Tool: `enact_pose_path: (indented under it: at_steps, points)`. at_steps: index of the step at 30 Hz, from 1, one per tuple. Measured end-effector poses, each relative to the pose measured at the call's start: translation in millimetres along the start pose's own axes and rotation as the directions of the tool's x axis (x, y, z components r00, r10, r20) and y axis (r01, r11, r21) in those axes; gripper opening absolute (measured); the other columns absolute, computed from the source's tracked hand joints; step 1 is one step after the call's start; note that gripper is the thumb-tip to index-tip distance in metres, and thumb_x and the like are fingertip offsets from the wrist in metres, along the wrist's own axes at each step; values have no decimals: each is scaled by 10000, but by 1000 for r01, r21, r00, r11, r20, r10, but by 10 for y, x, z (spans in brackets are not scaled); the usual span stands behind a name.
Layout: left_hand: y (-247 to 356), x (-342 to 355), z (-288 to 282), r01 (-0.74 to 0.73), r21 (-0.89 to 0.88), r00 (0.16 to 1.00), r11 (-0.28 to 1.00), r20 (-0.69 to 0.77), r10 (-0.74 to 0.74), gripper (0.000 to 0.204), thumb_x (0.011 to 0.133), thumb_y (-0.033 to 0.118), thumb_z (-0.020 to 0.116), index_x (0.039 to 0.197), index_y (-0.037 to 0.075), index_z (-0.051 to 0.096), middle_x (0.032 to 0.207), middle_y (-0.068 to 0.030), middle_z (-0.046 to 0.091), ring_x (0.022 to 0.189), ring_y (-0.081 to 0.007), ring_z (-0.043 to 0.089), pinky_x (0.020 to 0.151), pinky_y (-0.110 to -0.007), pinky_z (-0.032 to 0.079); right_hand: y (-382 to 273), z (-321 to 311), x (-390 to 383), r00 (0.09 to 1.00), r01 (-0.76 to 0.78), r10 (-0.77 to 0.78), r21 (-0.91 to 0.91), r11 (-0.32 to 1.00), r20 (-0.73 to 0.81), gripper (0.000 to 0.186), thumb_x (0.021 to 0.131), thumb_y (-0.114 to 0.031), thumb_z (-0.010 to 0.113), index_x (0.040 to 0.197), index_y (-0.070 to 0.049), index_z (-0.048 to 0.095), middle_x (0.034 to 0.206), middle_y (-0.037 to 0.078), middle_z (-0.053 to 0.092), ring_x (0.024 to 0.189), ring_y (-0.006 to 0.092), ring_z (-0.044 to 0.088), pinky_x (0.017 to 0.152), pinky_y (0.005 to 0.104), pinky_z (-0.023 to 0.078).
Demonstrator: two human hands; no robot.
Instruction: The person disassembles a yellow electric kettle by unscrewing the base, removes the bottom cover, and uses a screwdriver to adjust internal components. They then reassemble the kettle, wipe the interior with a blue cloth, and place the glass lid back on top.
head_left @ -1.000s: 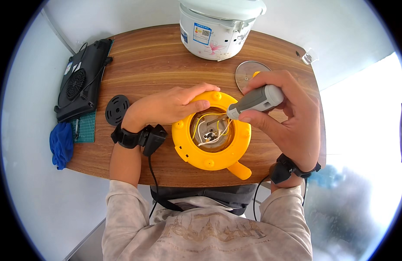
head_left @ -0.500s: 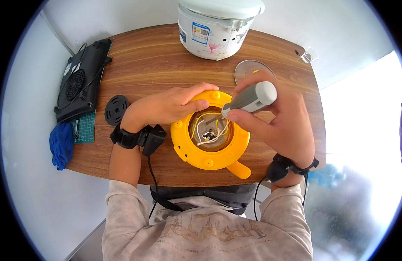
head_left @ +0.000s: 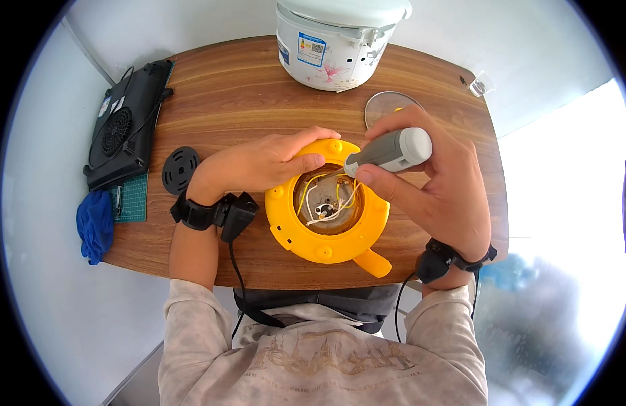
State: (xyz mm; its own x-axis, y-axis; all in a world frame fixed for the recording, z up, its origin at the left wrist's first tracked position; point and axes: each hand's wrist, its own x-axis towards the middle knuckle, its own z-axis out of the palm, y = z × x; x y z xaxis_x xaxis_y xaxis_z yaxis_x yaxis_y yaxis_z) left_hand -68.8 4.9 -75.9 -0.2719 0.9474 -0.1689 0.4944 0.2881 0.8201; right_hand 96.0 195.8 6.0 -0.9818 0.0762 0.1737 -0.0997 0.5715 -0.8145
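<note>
A round yellow appliance base (head_left: pixel 325 252) lies upturned in front of me, its opening showing a metal interior (head_left: pixel 333 220) with yellow and white wires (head_left: pixel 318 193). My left hand (head_left: pixel 262 162) grips the upper-left rim, thumb across it. My right hand (head_left: pixel 441 189) is wrapped round a thick grey screwdriver (head_left: pixel 387 150), held slanted over the opening's upper right; its shaft reaches down among the wires, and I cannot make out what the tip touches. A yellow handle (head_left: pixel 372 264) sticks out at the lower right. Both wrists wear black strapped devices with cables.
Wooden table (head_left: pixel 225 81); white rice cooker (head_left: pixel 337 47) at the back; black cooling pad (head_left: pixel 118 132) on a green mat (head_left: pixel 133 199) at left, with blue cloth (head_left: pixel 95 227) and black slotted disc (head_left: pixel 181 169). A metal-rimmed disc (head_left: pixel 387 105) lies behind my right hand; small clear container (head_left: pixel 482 85) back right.
Over the last second my right hand and screwdriver have moved slightly left, the handle's end turning a little. My left hand stays on the rim; the yellow base has barely shifted.
</note>
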Motion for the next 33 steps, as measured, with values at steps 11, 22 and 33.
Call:
enact_pose_path:
  at_steps: [11, 22, 33]
  points:
    - [-9, 10, 1, -7, 45, 1000, 999, -2, 7, 461, 1100, 335, 438, 1492, 95, 403, 1311, -156, 616, 1154, -277, 619, 972, -342, 481, 97, -108, 52, 996, -25, 34, -107, 994, 85, 291, 817, -121, 842, 1032, -39, 662, 918, 28, 697, 802, 93, 657, 708, 215, 521]
    - [-59, 14, 31, -31, 33, 999, 999, -28, 32, 461, 1091, 354, 450, 1475, 100, 417, 1306, -151, 619, 1147, -297, 623, 970, -355, 483, 145, -62, 31, 994, 110, -109, 42, 993, -26, 266, 735, -187, 812, 897, -66, 639, 699, -5, 646, 592, 78, 589, 551, 228, 469]
    - [-53, 5, 25, -32, 41, 999, 999, -24, 33, 465, 1092, 348, 439, 1482, 97, 409, 1352, -161, 594, 1162, -309, 615, 985, -367, 482, 120, -59, -15, 989, 136, -138, 41, 990, 45, 258, 716, -163, 804, 881, -53, 639, 747, 16, 651, 643, 101, 600, 579, 241, 471]
